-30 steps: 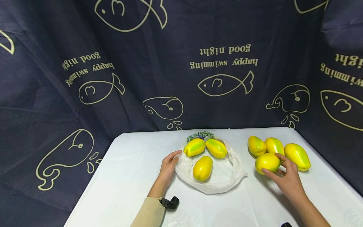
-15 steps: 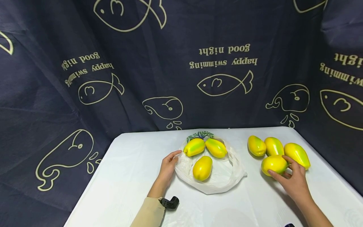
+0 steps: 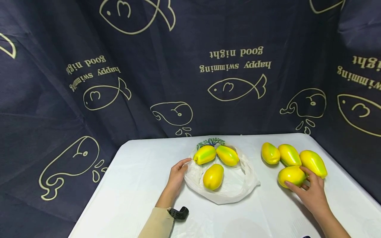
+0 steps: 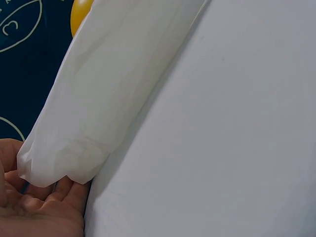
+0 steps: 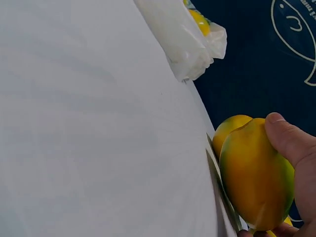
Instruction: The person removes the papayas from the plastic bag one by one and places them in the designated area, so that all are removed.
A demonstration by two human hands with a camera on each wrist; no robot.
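In the head view, my right hand (image 3: 312,191) grips a yellow-green papaya (image 3: 291,176) between thumb and fingers, in front of several other papayas. The right wrist view shows this papaya (image 5: 256,175) close to the white tabletop; I cannot tell whether it touches it. My left hand (image 3: 176,177) holds the left rim of a white plastic bag (image 3: 221,197), which lies with its mouth spread. Up close, the bag's edge (image 4: 74,153) lies against the curled fingers of the left hand (image 4: 44,207). Three papayas (image 3: 213,177) are inside the bag.
Behind the held fruit, a left papaya (image 3: 270,153), a middle papaya (image 3: 289,154) and a right papaya (image 3: 314,163) stand in a row on the white table (image 3: 125,185). A dark blue curtain (image 3: 178,76) with fish drawings hangs behind and beside the table.
My right hand has moved the held papaya to the right and slightly nearer, and the middle papaya behind it has shifted a little. The left hand and bag have stayed in place.
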